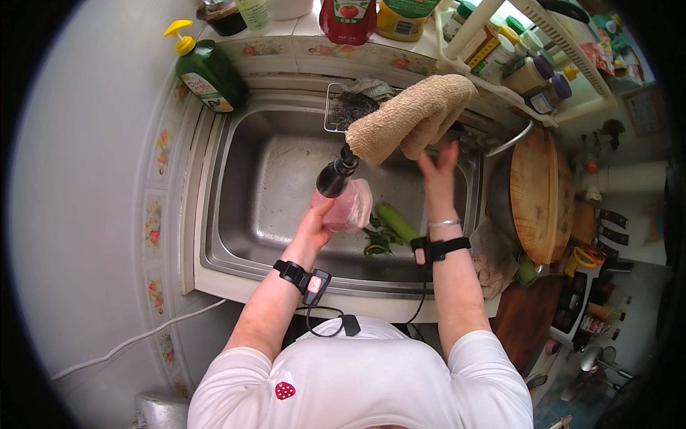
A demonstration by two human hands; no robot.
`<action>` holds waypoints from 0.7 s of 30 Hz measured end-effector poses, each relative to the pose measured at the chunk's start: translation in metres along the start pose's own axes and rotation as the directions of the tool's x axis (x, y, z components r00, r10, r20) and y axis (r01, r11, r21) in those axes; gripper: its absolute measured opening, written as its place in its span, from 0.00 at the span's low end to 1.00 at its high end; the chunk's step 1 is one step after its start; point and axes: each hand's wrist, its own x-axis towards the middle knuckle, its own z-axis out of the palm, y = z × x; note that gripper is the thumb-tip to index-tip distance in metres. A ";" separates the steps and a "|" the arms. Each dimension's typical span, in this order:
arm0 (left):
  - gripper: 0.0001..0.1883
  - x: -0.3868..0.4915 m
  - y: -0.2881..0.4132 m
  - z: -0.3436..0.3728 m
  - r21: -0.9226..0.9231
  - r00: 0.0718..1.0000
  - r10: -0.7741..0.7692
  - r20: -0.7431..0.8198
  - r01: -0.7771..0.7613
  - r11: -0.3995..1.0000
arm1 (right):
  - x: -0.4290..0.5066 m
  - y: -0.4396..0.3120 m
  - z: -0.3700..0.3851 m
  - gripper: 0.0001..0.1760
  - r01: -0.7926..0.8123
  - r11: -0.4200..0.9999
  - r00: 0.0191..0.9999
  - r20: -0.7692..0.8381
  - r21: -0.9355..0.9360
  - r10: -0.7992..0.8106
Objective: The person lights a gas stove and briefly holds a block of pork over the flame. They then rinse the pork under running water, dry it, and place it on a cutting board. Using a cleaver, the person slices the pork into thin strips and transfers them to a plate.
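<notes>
My left hand [315,222] grips a slab of raw pale-pink meat [349,206] with a whitish fatty edge. The meat is over the stainless steel sink [252,161], beneath the black head of a faucet [336,174] that hides part of it. My right hand [440,171], slightly blurred, is raised with its fingers apart and nothing visible in it. Its fingertips are close to a beige towel [412,115] draped over the faucet; I cannot tell whether they touch. A green cucumber-like vegetable [395,220] and dark green peppers [379,241] lie in the sink between my hands.
A wire rack with a scrubber [351,110] hangs at the sink's back. A green dish-soap bottle [209,72] stands at the back left. To the right are a wok with a wooden lid [541,198], yellow-handled scissors [584,258] and several knives [613,235].
</notes>
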 end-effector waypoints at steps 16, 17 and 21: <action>0.44 -0.072 0.009 0.020 0.565 0.929 0.138 0.344 -0.322 0.759 | -0.127 -0.003 0.056 0.57 -0.206 0.932 0.751 0.658 0.297 -0.044; 0.42 -0.074 0.009 0.020 0.525 0.948 0.148 0.282 -0.282 0.803 | -0.128 -0.005 0.056 0.56 -0.252 0.887 0.732 0.675 0.388 -0.087; 0.31 -0.085 -0.003 0.031 0.696 0.884 0.363 0.296 -0.460 0.551 | -0.135 0.003 0.061 0.43 -0.101 0.979 0.782 0.623 0.180 -0.033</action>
